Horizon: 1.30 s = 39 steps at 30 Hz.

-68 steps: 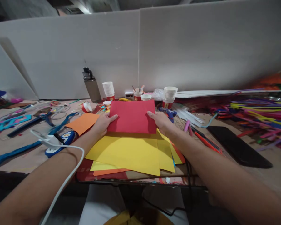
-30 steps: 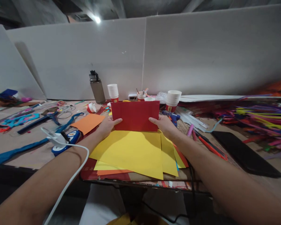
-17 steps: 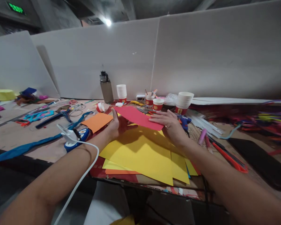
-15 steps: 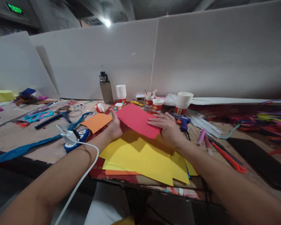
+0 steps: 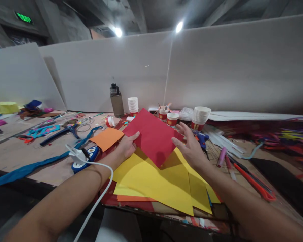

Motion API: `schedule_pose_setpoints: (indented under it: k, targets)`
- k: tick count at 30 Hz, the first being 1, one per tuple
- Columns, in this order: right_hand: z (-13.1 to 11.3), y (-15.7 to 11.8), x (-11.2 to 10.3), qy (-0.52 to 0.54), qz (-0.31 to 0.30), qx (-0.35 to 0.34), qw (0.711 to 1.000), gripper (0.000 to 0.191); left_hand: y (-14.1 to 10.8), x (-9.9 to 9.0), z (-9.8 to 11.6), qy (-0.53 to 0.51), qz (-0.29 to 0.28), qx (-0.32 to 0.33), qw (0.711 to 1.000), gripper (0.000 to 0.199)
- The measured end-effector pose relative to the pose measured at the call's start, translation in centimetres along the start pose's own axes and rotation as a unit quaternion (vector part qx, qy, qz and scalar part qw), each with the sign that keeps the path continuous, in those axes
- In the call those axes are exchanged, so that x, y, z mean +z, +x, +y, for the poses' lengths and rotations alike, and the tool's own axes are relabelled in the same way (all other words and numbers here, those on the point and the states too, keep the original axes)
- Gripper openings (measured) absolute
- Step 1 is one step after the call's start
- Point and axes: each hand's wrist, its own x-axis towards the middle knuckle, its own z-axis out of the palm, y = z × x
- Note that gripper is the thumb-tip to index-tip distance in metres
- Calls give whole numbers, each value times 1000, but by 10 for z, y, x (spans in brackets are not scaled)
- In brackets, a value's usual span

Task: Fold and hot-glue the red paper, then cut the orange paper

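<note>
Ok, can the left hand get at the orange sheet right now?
Probably not without letting go: the left hand holds the red sheet. Otherwise the way looks free; the orange sheet lies close beside that hand.

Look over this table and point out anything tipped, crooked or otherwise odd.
One small red-and-white cup lies tipped on its side behind the loose orange sheet, whereas the stacked cups stand upright. The yellow sheets below the red sheet are also askew, fanned out with their edges out of line.

Left hand (image 5: 127, 146): fingers hidden behind red paper (image 5: 155, 134) | white cable (image 5: 93, 209): cut off below | strips (image 5: 290, 136): blurred | green sign (image 5: 23, 17): illegible
</note>
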Motion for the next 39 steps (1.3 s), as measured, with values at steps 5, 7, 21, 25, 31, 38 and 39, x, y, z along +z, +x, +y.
schedule_pose_setpoints:
  k: [5, 7, 21, 25, 31, 38, 39]
  targets:
    - [6, -3, 10, 292, -51, 272, 915, 57, -2, -4, -6, 21, 11, -23, 999, 31]
    - [10, -5, 13, 335, -55, 316, 886, 46, -1, -6, -8, 26, 3, -39, 999, 29]
    - [18, 9, -3, 332, 8, 341, 879, 25, 6, -20, 24, 182, -147, -154, 960, 32]
    - [20, 12, -6, 336, 23, 330, 882, 21, 6, -25, 28, 219, -185, -230, 930, 28]
    - [21, 9, -5, 319, -34, 353, 879, 22, 11, -26, 15, 186, -137, -210, 950, 17]
    - [27, 6, -1, 334, -81, 405, 848, 29, 8, -17, 6, 173, -102, -159, 967, 19]
    - [28, 5, -1, 317, -79, 393, 860, 29, 7, -15, 5, 173, -93, -151, 969, 19]
